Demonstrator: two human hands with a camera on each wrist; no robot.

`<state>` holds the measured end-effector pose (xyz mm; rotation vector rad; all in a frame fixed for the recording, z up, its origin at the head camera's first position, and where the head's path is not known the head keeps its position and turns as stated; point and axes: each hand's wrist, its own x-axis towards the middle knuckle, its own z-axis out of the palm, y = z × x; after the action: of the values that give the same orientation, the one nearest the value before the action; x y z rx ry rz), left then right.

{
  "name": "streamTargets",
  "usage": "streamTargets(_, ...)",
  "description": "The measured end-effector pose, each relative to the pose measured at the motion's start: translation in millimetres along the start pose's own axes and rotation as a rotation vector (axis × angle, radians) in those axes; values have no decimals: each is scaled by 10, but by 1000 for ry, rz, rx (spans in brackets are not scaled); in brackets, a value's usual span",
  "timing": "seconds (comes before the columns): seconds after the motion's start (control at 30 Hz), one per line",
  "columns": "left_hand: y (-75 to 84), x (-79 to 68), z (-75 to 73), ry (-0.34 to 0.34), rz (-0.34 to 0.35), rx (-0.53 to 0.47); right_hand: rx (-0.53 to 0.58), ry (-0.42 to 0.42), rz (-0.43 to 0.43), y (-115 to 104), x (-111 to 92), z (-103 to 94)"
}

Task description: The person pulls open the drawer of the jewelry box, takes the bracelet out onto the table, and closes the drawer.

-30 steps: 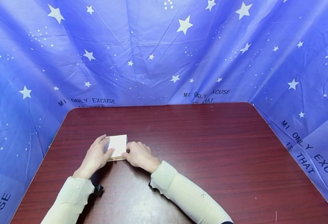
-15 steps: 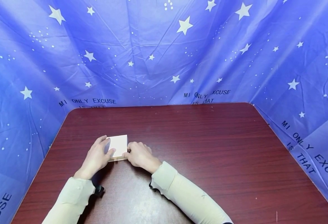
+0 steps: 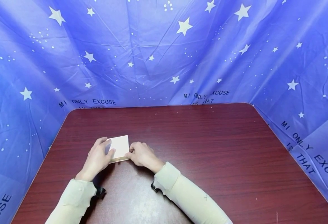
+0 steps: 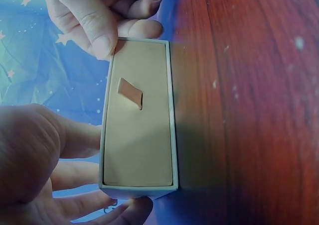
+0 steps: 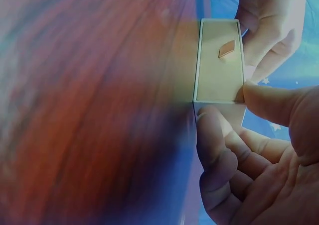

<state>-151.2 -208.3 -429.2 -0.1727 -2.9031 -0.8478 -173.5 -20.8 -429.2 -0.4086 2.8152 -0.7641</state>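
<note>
A small white drawer box (image 3: 119,146) stands on the table, left of the middle in the head view. Its tan drawer front (image 4: 139,145) faces me and carries a short brown pull tab (image 4: 130,93). The drawer front sits flush in the white sleeve. My left hand (image 3: 96,157) grips the left side, its thumb on the top and its fingers around the far side. At the front right corner my right hand (image 3: 142,156) pinches the box. In the right wrist view the thumb lies at the top edge and a curled finger (image 5: 209,130) touches the side.
The dark red wood-grain table (image 3: 208,149) spreads around the box, its far edge against a blue star-printed curtain (image 3: 152,40). Curtain also hangs along both sides. Light sleeves (image 3: 192,194) cover both forearms, with a black strap piece (image 3: 100,192) under the left cuff.
The box has shifted and turned very slightly to the right, both hands moving with it. My right hand has drawn a little to the right.
</note>
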Motion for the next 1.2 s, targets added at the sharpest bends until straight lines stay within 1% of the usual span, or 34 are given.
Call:
streamTargets(0.3, -15, -9, 96, 74, 20, -45, 42, 2, 1, 102, 6, -20)
streamTargets(0.47, 20, -6, 125, 87, 15, -60, 73, 13, 1, 155, -9, -37)
streamTargets(0.6, 59, -9, 147, 90, 6, -75, 122, 27, -26, 211, -19, -59)
streamTargets(0.7, 85, -12, 168, 97, 9, -81, 201, 23, -40, 260, -20, -74)
streamTargets(0.87, 124, -12, 207, 123, 24, -95, 376, -9, 4, 337, -23, -103)
streamTargets(1.03, 159, -5, 252, 137, 24, -109, 447, -18, 29, 405, -26, -132)
streamTargets(1.2, 189, 6, 303, 146, 26, -121, 541, -31, 54, 464, -37, -173)
